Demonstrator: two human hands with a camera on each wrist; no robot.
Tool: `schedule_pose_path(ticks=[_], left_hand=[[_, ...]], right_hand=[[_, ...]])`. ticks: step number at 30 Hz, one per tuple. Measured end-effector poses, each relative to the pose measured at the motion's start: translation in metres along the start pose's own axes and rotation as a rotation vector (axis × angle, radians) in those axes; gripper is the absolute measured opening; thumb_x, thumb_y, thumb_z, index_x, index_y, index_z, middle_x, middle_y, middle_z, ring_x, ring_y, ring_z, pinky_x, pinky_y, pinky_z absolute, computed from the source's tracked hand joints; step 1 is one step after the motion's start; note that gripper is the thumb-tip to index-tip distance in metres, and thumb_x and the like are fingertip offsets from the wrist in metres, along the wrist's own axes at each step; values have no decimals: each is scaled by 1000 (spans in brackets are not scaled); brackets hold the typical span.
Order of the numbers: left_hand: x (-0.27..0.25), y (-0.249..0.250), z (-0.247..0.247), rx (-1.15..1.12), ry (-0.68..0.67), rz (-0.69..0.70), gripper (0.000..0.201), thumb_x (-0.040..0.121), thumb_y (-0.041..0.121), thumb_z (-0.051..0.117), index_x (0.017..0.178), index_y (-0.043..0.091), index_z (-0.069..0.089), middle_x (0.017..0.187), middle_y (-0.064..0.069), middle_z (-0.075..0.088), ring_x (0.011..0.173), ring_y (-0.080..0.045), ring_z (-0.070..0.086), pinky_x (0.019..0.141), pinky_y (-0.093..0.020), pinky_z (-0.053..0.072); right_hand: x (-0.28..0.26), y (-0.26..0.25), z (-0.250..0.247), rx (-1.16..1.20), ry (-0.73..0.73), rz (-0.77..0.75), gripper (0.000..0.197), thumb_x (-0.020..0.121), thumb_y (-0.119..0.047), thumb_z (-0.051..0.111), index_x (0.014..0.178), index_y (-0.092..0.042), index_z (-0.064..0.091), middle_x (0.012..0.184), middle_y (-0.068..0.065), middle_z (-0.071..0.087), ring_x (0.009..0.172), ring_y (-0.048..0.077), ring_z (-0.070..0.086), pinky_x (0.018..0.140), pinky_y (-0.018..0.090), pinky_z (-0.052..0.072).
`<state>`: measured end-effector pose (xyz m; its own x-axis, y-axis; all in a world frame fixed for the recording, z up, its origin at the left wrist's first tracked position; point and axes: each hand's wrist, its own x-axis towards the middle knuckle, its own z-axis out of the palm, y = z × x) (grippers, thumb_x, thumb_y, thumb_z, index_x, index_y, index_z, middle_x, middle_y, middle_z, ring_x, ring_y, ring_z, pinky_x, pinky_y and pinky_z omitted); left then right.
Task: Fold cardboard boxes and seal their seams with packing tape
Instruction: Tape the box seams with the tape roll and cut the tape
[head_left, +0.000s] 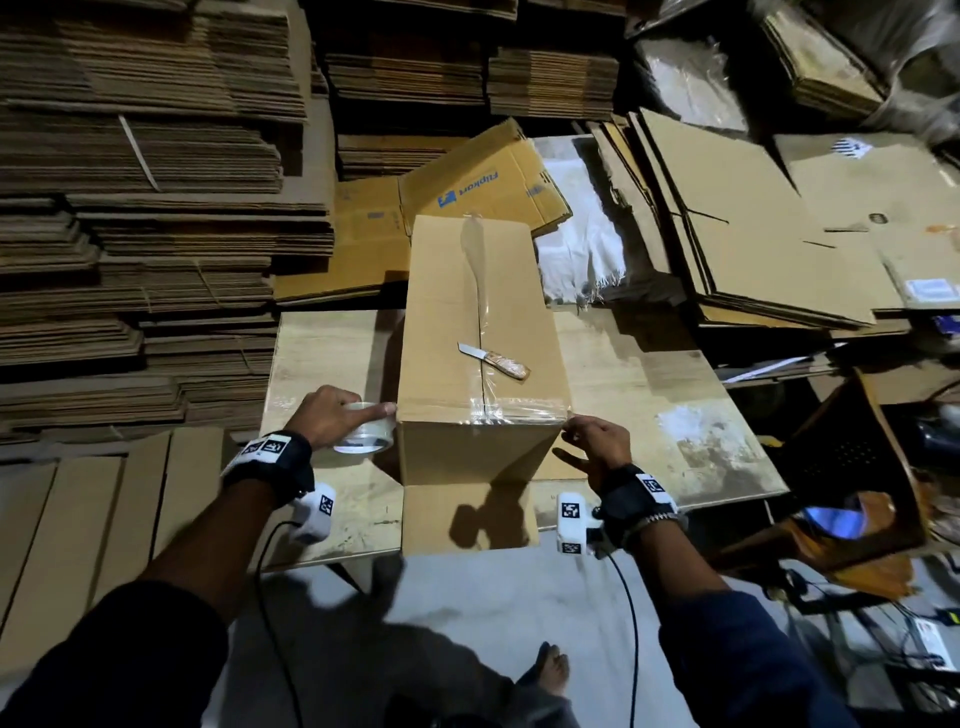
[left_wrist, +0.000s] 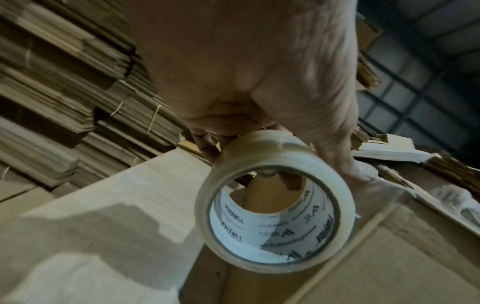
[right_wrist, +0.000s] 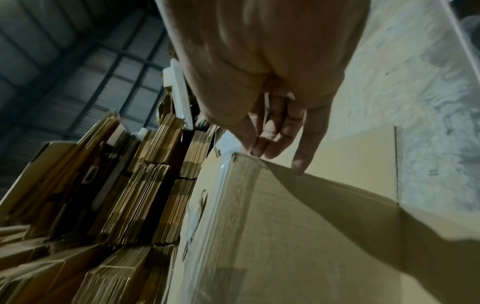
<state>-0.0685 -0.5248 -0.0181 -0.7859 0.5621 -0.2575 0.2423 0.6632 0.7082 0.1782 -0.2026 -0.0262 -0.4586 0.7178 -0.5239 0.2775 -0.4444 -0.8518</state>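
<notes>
Item 1. Stacks of flat cardboard (head_left: 156, 208): far left and behind, piled high; stock, not in use.

Item 2. Left hand (head_left: 332, 415): grasping the tape roll (head_left: 363, 431) at the box's near-left top corner, forefinger stretched toward that corner. The left wrist view alone shows the fingers curled over the roll's rim and the printed white core (left_wrist: 275, 222), with box wall seen through the hole.

Item 3. Box (head_left: 478, 322): stands on the desk (head_left: 649, 395), long axis running away from the person. Clear tape runs along its top centre seam; a second strip (head_left: 519, 410) crosses the near top edge from corner to corner. A flap (head_left: 467, 514) lies open toward the person at the bottom.

Item 4. Knife (head_left: 493, 358): lies loose on the box top, beside the centre seam; head view only.

Item 5. Right hand (head_left: 597, 447): pinching the strip's end at the near-right corner, other fingers spread. The right wrist view shows fingertips (right_wrist: 257, 151) on the corner edge and glossy tape along it, which the head view renders only as glare.

Handling note (judgement): the cross strip appears laid and awaiting cutting. Keep the strip taut between both hands, press the right end down over the corner, smooth toward the roll to avoid wrinkles, then cut close to the roll with the knife.
</notes>
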Motion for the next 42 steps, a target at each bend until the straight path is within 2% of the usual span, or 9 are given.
schedule_pose_path(ticks=[5,8,13,19,24,27,31,34,42], left_hand=[[2,-12,19,-96,20,-12,80,68,91,64,63,12,64,52,2,64,61,-24,61,65,-36,43],[5,-13,17,-94,-6,3,75,63,97,60,49,23,49,40,7,41,46,-15,43,59,-35,30],[7,-19,21,-121,0,-20,69,77,80,70,42,26,47,42,8,40,45,-15,41,61,-35,30],[10,-23,25,-117,27,-35,59,82,73,72,49,28,57,51,13,46,58,-16,50,65,-35,38],[15,-35,29,-93,38,-42,57,77,69,66,57,17,57,59,-3,57,64,-24,53,63,-35,41],[14,-37,31,-110,29,-31,60,70,75,52,61,16,58,67,-11,64,67,-30,59,64,-40,49],[11,-36,33,-120,46,-60,58,78,82,67,56,28,63,54,3,54,59,-19,51,60,-33,38],[9,-36,31,-131,67,-86,79,65,96,64,56,18,54,51,5,51,56,-18,49,59,-33,35],[13,-40,30,-147,38,-97,77,68,92,68,55,23,37,50,6,38,53,-17,39,64,-34,30]], right_hand=[[8,5,9,-241,106,-58,16,95,-17,68,88,-6,77,88,13,71,89,28,67,67,46,64],[18,-6,2,-626,88,-81,29,94,-30,70,112,-8,74,107,12,71,98,34,70,57,38,62],[1,-31,25,-842,290,-674,30,93,-13,61,121,-12,71,113,11,72,104,31,67,92,39,55],[-55,-3,142,-1118,-292,-1333,34,103,-29,50,129,-12,63,124,11,64,114,28,59,90,44,55],[-43,17,201,-1506,-519,-1403,60,113,-41,19,161,-6,28,169,13,25,159,25,16,128,45,17],[-36,31,199,-1625,-510,-1405,67,112,-47,6,164,-7,15,171,13,16,160,25,9,128,48,16],[-31,38,178,-1594,-462,-1474,64,113,-45,12,165,-10,7,172,13,12,160,27,10,129,47,14],[-24,41,160,-1594,-440,-1520,62,113,-41,18,166,-10,7,172,14,12,160,28,10,128,47,14],[-1,44,87,-1544,-228,-1361,61,112,-43,18,166,-16,14,172,9,13,160,25,8,128,47,17]])
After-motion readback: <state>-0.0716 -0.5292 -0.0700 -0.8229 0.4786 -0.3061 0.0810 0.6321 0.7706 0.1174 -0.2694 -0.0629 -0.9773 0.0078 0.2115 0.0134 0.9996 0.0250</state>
